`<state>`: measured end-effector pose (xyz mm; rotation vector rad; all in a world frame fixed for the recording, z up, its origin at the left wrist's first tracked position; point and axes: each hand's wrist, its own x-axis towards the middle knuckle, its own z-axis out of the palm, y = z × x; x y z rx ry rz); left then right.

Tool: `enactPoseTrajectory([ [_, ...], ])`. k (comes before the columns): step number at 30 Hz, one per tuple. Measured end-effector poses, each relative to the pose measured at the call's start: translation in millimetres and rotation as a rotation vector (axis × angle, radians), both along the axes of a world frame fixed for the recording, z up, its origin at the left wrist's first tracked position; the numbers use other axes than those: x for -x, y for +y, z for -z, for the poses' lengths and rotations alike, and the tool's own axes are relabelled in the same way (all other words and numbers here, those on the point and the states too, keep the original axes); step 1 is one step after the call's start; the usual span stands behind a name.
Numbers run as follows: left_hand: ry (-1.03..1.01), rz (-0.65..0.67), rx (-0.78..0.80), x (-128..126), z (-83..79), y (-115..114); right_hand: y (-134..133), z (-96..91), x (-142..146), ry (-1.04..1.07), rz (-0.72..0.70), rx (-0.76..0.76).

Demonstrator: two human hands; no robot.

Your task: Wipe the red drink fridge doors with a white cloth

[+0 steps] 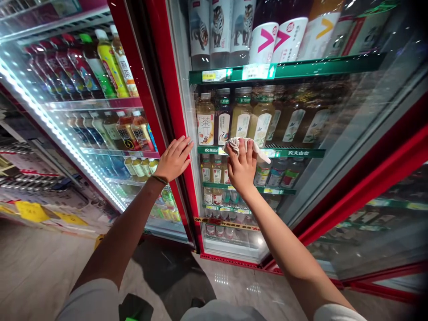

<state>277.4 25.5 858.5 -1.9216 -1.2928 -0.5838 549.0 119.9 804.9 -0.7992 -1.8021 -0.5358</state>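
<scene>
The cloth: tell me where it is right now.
In the head view, the cloth is bunched under the right hand against the glass door, mid-picture, in front of the tea bottles; the left hand lies flat just left of it.

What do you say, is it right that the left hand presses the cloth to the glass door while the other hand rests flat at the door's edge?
No. The head view shows the right hand pressing the cloth to the glass door; the left hand is the one resting flat at the door's edge.
</scene>
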Motion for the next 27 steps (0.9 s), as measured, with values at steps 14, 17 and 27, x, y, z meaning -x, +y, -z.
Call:
enactPoseTrajectory([
  [14,0.018,0.097,-0.027,28.8,-18.1,-3.1,-25.8,1.7,91.0,-0.207,-0.052,0.027],
  [17,-0.021,0.118,-0.107,20.8,-17.0,7.5,-22.7,2.0,80.4,-0.304,-0.074,0.014],
  [27,-0.045,0.178,-0.253,-42.0,-9.0,35.6,3.6,-3.8,-33.0,-0.164,0.133,-0.031],
])
